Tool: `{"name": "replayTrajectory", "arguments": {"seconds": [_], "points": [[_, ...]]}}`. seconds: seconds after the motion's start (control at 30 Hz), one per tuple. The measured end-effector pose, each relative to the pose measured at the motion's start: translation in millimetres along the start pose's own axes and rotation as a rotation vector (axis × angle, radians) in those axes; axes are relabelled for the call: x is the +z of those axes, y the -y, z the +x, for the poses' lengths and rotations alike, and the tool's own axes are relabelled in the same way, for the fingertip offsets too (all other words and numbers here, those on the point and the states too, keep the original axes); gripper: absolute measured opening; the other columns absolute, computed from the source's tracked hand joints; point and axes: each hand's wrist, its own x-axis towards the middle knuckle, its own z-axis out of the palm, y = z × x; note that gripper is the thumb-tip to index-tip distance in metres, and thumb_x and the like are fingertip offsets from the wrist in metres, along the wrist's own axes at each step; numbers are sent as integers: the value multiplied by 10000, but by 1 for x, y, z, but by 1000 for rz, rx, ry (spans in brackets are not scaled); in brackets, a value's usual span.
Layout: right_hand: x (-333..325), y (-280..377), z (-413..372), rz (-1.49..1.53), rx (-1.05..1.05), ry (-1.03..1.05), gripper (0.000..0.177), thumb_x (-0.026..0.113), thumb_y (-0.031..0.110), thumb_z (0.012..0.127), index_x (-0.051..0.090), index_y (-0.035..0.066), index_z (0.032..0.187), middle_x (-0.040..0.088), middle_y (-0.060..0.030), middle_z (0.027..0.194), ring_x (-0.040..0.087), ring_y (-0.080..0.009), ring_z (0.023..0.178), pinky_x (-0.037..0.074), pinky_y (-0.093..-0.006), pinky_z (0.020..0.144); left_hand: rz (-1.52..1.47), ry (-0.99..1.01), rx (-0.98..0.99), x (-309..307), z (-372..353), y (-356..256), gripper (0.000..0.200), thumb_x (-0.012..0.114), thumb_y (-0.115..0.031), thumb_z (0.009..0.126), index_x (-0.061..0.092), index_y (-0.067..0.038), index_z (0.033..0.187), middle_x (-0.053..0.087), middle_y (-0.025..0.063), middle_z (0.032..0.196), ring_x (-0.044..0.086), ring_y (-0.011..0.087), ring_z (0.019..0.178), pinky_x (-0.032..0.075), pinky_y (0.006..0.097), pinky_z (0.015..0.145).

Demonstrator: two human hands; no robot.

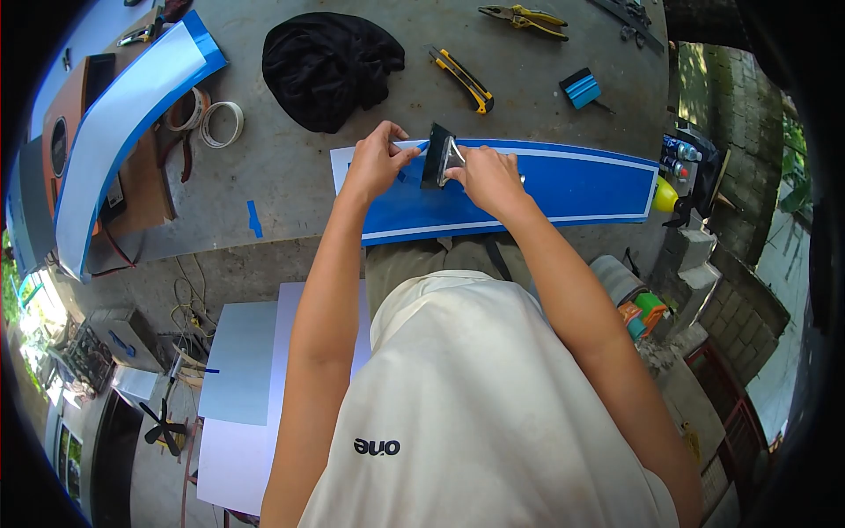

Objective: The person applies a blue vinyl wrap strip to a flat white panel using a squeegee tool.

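A long tapered panel point(563, 189) lies along the table's near edge, its blue face bordered by a thin white line. My right hand point(493, 176) is closed on a squeegee point(437, 157) with a wide dark blade, held over the panel's left part. Just left of that blade, my left hand point(380, 165) is closed, thumb and fingertips pinching a small strip of blue film point(422, 146) near the panel's top edge. The blade partly covers the film around it.
Beyond the panel lie a black cloth point(327, 69), a yellow utility knife point(465, 81), pliers point(525, 19) and a small blue squeegee point(581, 88). To the left are a curved white-and-blue panel point(132, 114), a tape roll point(221, 124) and a blue scrap point(253, 218).
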Motion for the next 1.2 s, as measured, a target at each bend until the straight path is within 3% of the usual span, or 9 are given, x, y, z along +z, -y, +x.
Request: {"name": "replayTrajectory", "arguments": {"seconds": [0.23,0.37,0.43,0.57,0.63,0.97,1.2], "points": [[-6,4,-1,16,25,35,379,737,398,975,753,52,1130,769,-190,1054,723,-393,1081,434,-543,978,-103,155,37,-6,7,2,230,781,-155,975,636,-29,1101,692,47,815,661,123,796,524,295,723],[-3,1,2,11,15,30,388,740,401,972,751,52,1141,770,-188,1066,722,-395,1084,435,-549,979,-48,213,50,-14,6,4,167,724,-125,1015,637,-31,1122,693,60,867,660,128,834,529,297,765],[-3,1,2,2,28,45,398,742,403,971,749,51,1155,771,-186,1075,723,-394,1082,435,-553,986,-179,304,78,-13,6,14,126,665,-96,1049,639,-30,1152,690,72,929,652,136,873,531,300,809],[-4,2,1,15,36,47,398,742,401,972,748,50,1159,770,-186,1079,724,-393,1081,434,-550,986,-346,321,148,-12,6,22,174,673,-88,1026,646,-24,1185,723,102,906,688,168,867,534,326,796],[-2,0,2,13,32,47,397,744,397,971,748,51,1166,770,-186,1080,724,-392,1076,433,-543,978,-93,281,98,-20,1,11,179,664,-107,1036,637,-27,1193,717,101,900,680,170,869,528,335,801],[0,-2,2,37,17,23,382,732,388,982,749,56,1171,770,-191,1054,722,-397,1071,430,-544,966,61,327,24,-50,-1,-8,162,677,-168,1048,643,-59,1163,668,55,851,621,138,802,482,299,717],[-2,-1,1,41,38,55,388,735,378,982,743,64,1209,771,-190,1075,719,-395,1089,421,-548,990,92,222,40,-64,-3,7,328,777,-304,974,667,-68,1173,750,104,876,733,179,833,550,348,769]]}}
